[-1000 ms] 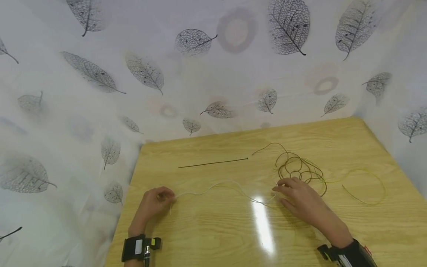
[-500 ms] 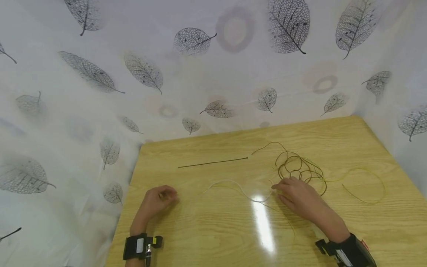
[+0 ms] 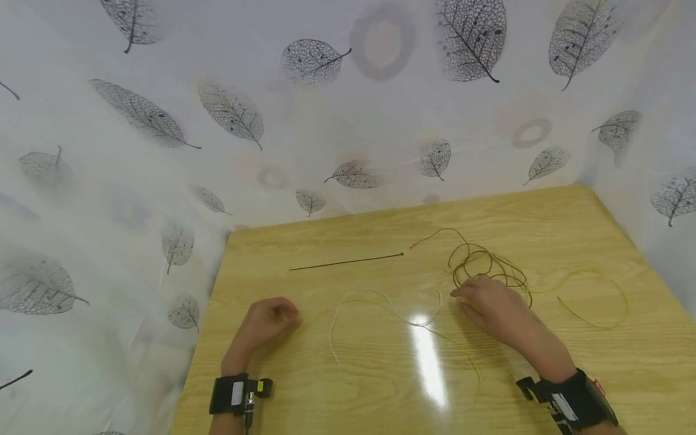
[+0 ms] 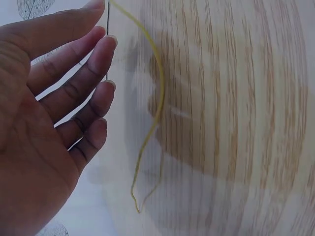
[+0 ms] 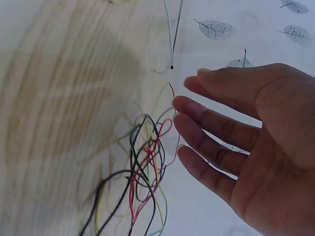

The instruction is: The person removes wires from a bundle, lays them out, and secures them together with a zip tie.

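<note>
A thin white cord (image 3: 375, 290) lies in a loose curve between the hands, its left end bent toward the near side. Alongside it runs a yellow cord (image 4: 163, 88), which passes just beyond the left thumb tip in the left wrist view. The left hand (image 3: 266, 323) hovers low over the table with thumb and fingertips apart. The right hand (image 3: 492, 311) holds nothing; its fingers are slightly bent and spread, near the white cord's right end. Right by it is a tangled bundle of cords (image 5: 132, 157) in red, green, black and yellow.
Farther back on the wooden table (image 3: 380, 232) lies a thin dark strip (image 3: 348, 261) with a small knob at one end. A yellow loop (image 3: 625, 302) extends from the bundle toward the right. Leaf-patterned sheeting (image 3: 359, 121) stands around the back and sides.
Both hands have let go of the white cord; its left end has dropped and swung toward the near side. The left hand has moved slightly right.
</note>
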The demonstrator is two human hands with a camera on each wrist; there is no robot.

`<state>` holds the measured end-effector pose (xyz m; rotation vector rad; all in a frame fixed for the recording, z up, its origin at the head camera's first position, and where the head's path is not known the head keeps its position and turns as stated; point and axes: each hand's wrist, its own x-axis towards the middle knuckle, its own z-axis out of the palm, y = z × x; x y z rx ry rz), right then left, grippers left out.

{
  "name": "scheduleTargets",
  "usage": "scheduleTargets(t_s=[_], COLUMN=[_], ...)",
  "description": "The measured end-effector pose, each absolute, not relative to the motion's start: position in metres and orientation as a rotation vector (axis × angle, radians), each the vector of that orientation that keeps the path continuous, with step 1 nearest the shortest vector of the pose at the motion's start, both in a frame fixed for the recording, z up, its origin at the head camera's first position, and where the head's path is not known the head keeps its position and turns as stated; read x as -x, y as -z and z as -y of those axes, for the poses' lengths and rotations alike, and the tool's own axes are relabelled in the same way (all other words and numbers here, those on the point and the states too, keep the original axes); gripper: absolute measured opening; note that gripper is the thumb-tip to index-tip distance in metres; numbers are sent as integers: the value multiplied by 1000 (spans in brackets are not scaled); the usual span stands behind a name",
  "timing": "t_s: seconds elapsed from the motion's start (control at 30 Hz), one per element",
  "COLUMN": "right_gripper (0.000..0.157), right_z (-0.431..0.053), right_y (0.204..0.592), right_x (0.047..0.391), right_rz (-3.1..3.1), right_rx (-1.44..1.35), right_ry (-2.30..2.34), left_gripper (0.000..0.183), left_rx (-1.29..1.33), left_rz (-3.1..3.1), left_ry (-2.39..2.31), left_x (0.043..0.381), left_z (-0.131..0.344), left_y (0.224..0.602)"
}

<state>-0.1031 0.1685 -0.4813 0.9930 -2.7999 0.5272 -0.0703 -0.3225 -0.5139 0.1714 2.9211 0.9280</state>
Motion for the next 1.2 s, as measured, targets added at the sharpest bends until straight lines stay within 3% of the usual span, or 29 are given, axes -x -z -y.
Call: scheduleTargets(t_s=[0.33,0.8,0.93,1.07,1.2], right_gripper=[26,44,35,9,11], right_z=[-182,-142,-134,-129,-128], right_y=[468,463,472,475,465], right_x=[141,223,236,240,238], right_rz=[2803,3007,3076,3023,2877], right_rx=[-815,-809,-815,-834,-868], right_ry=[-520,-326,-202,-182,-188], left_gripper=[9,22,28,37,40], left_rx=[-354,-893,-958,-953,-906], left_rz=[-2919,-2733,-2685,-2698,-2752], left_ry=[-882,-695,-645,-570,-537], left_x=[97,187,208,220,227], left_z=[291,156,121,97,81], left_y=[502,473,474,476,475])
